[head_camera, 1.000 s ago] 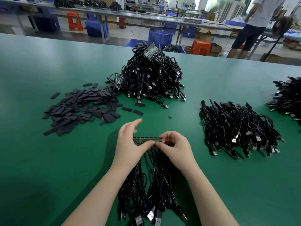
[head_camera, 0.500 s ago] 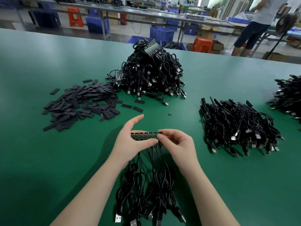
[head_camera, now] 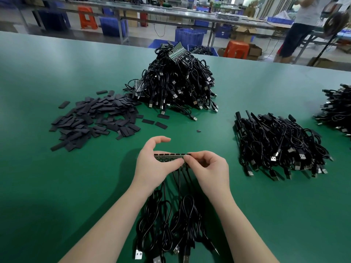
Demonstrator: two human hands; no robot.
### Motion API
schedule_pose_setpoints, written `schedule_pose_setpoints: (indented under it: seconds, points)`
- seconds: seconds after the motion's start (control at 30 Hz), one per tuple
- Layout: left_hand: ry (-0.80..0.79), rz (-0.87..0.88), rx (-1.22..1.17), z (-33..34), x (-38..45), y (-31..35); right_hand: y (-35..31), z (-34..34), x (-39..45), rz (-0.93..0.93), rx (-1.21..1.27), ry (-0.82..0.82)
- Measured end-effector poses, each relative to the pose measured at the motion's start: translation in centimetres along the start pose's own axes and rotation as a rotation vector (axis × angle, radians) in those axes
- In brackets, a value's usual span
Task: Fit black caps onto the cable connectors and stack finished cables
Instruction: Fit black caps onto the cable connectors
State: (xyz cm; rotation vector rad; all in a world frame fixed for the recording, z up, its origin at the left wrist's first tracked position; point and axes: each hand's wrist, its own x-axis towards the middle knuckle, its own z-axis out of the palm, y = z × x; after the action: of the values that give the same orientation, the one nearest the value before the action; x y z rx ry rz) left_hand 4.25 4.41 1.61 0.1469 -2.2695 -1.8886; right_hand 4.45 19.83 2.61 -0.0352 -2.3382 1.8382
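Observation:
A strip of small green circuit boards with black cables hanging from it is held above the green table. My left hand grips the strip's left part with thumb under it and forefinger arched above. My right hand pinches the strip's right end. Loose black caps lie in a heap at the left. A tall heap of uncapped cables stands behind. A stack of finished cables lies to the right.
Another cable pile sits at the table's far right edge. A few stray caps lie between the cap heap and my hands. Beyond the table are benches, blue crates, orange stools and a standing person.
The strip has been lifted slightly and the cables hang straighter below it. My right hand's fingers have shifted onto the strip's right end. The view has tilted a little.

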Motion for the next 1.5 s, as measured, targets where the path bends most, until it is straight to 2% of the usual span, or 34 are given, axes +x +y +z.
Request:
schedule_pose_setpoints:
  seconds: [0.2, 0.3, 0.4, 0.5, 0.57, 0.63, 0.7, 0.8, 0.87, 0.93, 1.0, 1.07, 1.13, 1.2, 1.27, 1.37, 1.43, 1.5]
  points:
    - [0.025, 0.027, 0.056, 0.3, -0.1, 0.1, 0.2, 0.9, -0.4, -0.086, -0.086, 0.057]
    - [0.01, 0.009, 0.039, 0.2, -0.2, -0.1, 0.2, 0.6, -0.3, -0.05, -0.038, 0.082]
    - [-0.01, -0.029, 0.052, 0.0, -0.1, -0.5, 0.0, -0.7, 0.2, -0.061, 0.014, 0.271]
    - [-0.062, 0.022, 0.154, 0.3, -0.4, -0.6, -1.1, -2.4, 0.3, -0.274, 0.077, 0.531]
    - [-0.082, 0.075, 0.231, 0.6, -0.4, -0.5, -2.4, -2.9, 0.3, -0.502, 0.065, 0.582]
    - [-0.03, 0.136, 0.313, 0.6, -0.5, -0.2, -4.1, -2.6, 0.3, -0.67, 0.04, 0.516]
    - [0.079, 0.264, 0.289, 0.3, -0.5, 0.4, -5.9, -1.8, 0.2, -0.664, 0.126, 0.354]
    - [0.27, 0.581, 0.205, -0.3, -0.8, 1.1, -8.0, -0.2, -0.3, -0.488, 0.395, 0.092]
    - [0.377, 0.769, 0.265, -0.6, -1.0, 1.4, -8.0, 0.7, -0.2, -0.359, 0.519, 0.035]
    - [0.469, 0.858, 0.426, -0.6, -1.0, 1.7, -7.0, 1.5, 0.0, -0.16, 0.56, -0.008]
    - [0.458, 0.815, 0.585, -0.3, -1.1, 1.7, -5.1, 1.9, 0.1, 0.057, 0.475, -0.043]
    - [0.319, 0.709, 0.694, 0.1, -1.1, 1.6, -3.0, 1.8, 0.2, 0.215, 0.309, -0.057]
    - [0.152, 0.597, 0.737, 0.2, -1.1, 1.1, -1.7, 1.2, 0.5, 0.313, 0.193, -0.09]
    - [-0.012, 0.475, 0.731, 0.0, -0.9, 0.8, -1.5, 0.6, 1.1, 0.33, 0.054, -0.149]
    - [-0.104, 0.396, 0.705, -0.1, -0.6, 0.6, -2.0, 0.1, 2.1, 0.261, -0.186, -0.191]
    - [-0.12, 0.415, 0.731, -0.1, -0.3, 0.3, -3.6, 0.8, 4.0, 0.06, -0.568, -0.194]
    - [-0.13, 0.461, 0.775, 0.0, -0.1, 0.1, -4.5, 2.4, 5.5, -0.081, -0.65, -0.141]
    - [-0.146, 0.5, 0.797, 0.0, 0.1, -0.1, -4.9, 5.0, 7.7, -0.205, -0.69, -0.179]
